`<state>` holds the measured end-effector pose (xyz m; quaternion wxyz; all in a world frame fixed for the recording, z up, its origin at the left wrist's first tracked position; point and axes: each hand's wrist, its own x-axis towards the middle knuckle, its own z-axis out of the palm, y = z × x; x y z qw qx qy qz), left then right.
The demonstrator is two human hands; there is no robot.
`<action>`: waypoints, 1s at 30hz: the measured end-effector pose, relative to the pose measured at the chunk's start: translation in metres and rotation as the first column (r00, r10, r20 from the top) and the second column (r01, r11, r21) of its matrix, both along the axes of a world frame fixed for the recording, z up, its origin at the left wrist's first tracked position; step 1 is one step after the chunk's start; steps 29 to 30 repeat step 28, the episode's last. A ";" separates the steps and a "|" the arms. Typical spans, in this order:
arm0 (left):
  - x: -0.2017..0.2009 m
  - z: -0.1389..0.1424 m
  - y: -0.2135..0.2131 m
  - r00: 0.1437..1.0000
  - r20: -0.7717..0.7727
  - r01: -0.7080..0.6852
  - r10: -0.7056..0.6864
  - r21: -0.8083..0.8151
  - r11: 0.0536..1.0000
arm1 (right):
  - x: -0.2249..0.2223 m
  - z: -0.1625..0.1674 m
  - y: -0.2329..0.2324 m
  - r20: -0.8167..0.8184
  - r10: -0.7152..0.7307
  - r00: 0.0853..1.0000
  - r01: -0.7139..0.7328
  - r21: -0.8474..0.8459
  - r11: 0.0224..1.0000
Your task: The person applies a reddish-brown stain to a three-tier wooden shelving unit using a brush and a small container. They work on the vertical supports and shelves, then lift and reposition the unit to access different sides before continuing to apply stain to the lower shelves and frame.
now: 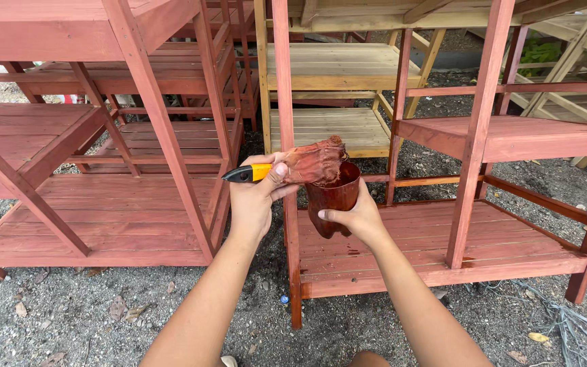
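Left hand [251, 204] gripping brush [293, 168] over stained cup [333, 200], right hand [358, 219] beneath

The brush [293, 166] is lying across the cup [333, 200] rim, right of the left hand's fingers [276, 173]; right hand's fingers [334, 217] are sitting below it, post [287, 102] rising behind.

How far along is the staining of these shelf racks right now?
Done: the near racks, left and right, are coated red-brown. In hand: the left hand holds a yellow-and-black brush handle wrapped in a stained cloth at the rim of a stain-coated cup, gripped by the right hand. Left: the pale rack behind looks unstained.
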<state>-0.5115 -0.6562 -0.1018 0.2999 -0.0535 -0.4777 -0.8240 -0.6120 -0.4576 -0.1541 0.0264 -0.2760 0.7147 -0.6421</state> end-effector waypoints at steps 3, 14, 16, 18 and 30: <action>-0.016 -0.005 -0.011 0.994 0.019 0.098 -0.106 0.241 0.966 | -0.006 0.015 -0.006 -0.045 0.013 0.999 -0.015 -0.032 0.999; -0.088 0.063 -0.069 0.982 -0.184 0.071 -0.051 0.102 0.992 | -0.032 0.092 -0.040 -0.059 -0.106 0.993 0.105 -0.024 0.994; -0.106 0.102 -0.088 0.918 -0.378 -0.194 0.122 -0.160 0.968 | -0.037 0.104 -0.049 -0.060 -0.127 0.990 0.125 -0.032 0.992; -0.118 0.135 -0.108 0.744 -0.625 -0.550 0.234 -0.375 0.746 | -0.038 0.108 -0.058 -0.060 -0.120 0.991 0.115 -0.080 0.990; -0.200 0.278 -0.166 0.280 -0.951 -0.959 0.130 -0.272 0.078 | -0.060 0.133 -0.085 -0.122 -0.233 0.965 0.219 -0.116 0.969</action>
